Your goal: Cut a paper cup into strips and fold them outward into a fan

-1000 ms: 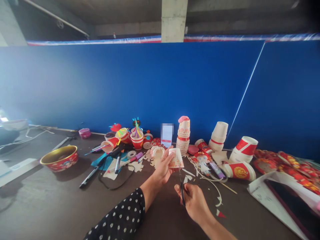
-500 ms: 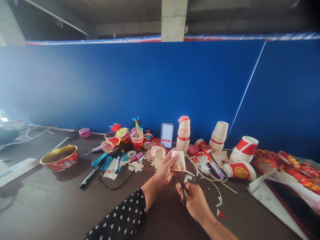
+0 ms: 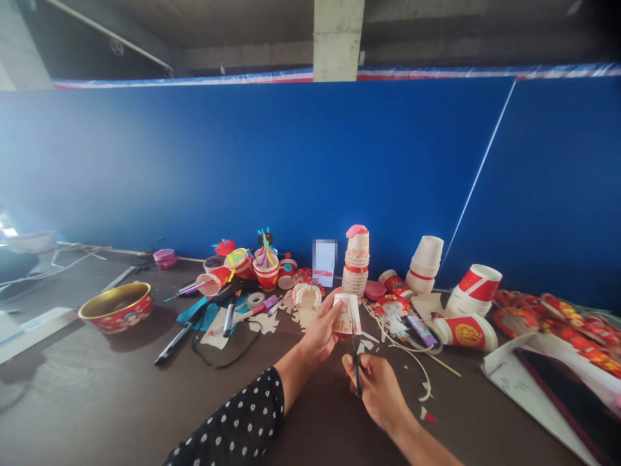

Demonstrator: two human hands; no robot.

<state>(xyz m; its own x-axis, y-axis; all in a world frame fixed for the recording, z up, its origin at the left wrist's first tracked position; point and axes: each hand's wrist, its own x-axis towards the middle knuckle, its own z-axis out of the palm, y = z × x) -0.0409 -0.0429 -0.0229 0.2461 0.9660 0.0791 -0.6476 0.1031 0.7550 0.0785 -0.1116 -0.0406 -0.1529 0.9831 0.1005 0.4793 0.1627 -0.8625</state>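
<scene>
My left hand (image 3: 321,331) is closed on a small upturned paper cup (image 3: 348,314), white with red and orange print, held just above the dark table (image 3: 121,401). My right hand (image 3: 377,388) is wrapped round the handles of thin black scissors (image 3: 356,362). Their blades point up into the lower edge of the cup. Cut paper scraps (image 3: 423,387) lie on the table right of my right hand.
A red and gold bowl (image 3: 116,305) sits at the left. Markers (image 3: 229,315), a tape roll (image 3: 255,299) and decorated cups (image 3: 266,270) crowd the middle, with a cup stack (image 3: 356,262) and white-red cups (image 3: 473,291) to the right. A blue wall (image 3: 310,168) stands behind.
My left hand turned the cup and shifted it slightly right. The scissors stayed at its lower edge, and my right hand barely moved.
</scene>
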